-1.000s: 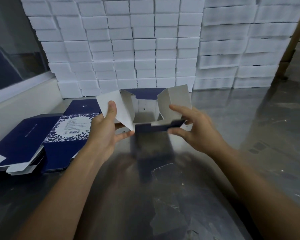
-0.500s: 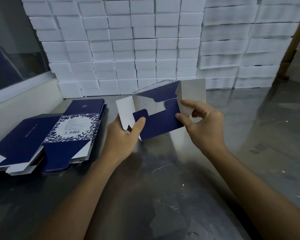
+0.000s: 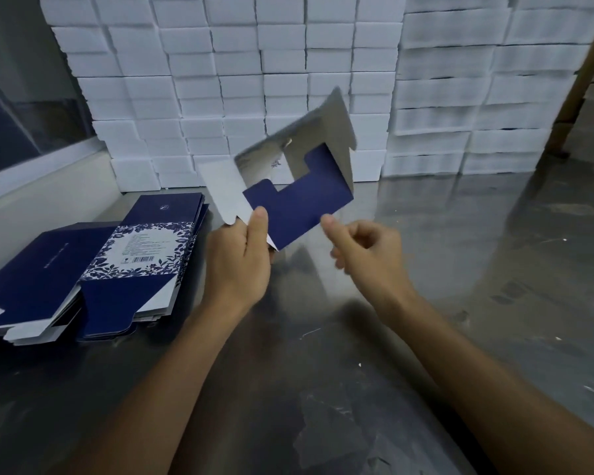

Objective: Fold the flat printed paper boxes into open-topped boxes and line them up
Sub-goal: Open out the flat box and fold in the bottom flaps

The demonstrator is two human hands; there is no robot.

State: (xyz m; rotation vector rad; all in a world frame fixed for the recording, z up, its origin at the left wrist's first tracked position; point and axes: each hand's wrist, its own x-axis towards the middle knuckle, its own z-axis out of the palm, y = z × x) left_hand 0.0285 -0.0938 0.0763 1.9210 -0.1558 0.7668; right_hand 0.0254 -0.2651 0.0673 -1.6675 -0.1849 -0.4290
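Right now the step is closing the bottom flaps of the box, held up off the table, roughly centre frame, above and between both hands. Judgement: one navy notched flap is already folded across the end; the white side flap at 9 o'clock of it is not tucked, and the big white panel sticks up toward 1 o'clock.

How to do it well (my read, not observed):
- Keep the body squared before pushing any flap; if it's skewed the notches won't mate.
- Fold the white side flap in first, then seat the navy tab into the notch. Press on the crease, not mid-panel; thin card will probably buckle.
- Support from behind while pressing, else the box just swings away.
- Leave the opposite end open, since the task wants open-topped boxes.

Hand pose:
- Left hand: pinches the box's lower-left corner, thumb on the navy face pointing to 12, other fingers hidden behind the card. Back of hand faces the camera, forearm coming in from 7 o'clock.
- Right hand: holds nothing, just clear of the box's lower-right edge at about 4 o'clock of it. Fingers loosely curled, thumb extended toward 10 o'clock, slightly blurred. Forearm enters from 5 o'clock.

Flat blanks sit stacked at 9 o'clock on the table (plenty left). White cartons are walled up at 12. No finished boxes lined up in view.
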